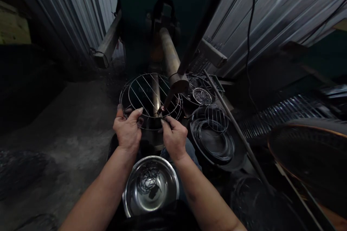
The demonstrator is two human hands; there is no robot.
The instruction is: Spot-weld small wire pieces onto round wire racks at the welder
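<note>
A round wire rack [146,90] with parallel cross wires lies under the arm of a spot-welding machine [170,61]. My left hand [128,128] grips the rack's near left rim, fingers curled over the wire. My right hand [173,135] pinches a thin wire piece at the near rim, right below the welder's copper tip [162,109]. A steel bowl [150,184] holding loose wire bits sits in my lap, between my forearms.
A black tub [217,144] with stacked wire rings stands to the right, more wire racks [202,95] behind it. A long metal rod [233,122] slants across the right side. Corrugated sheet walls rise on both sides. Bare concrete floor lies at left.
</note>
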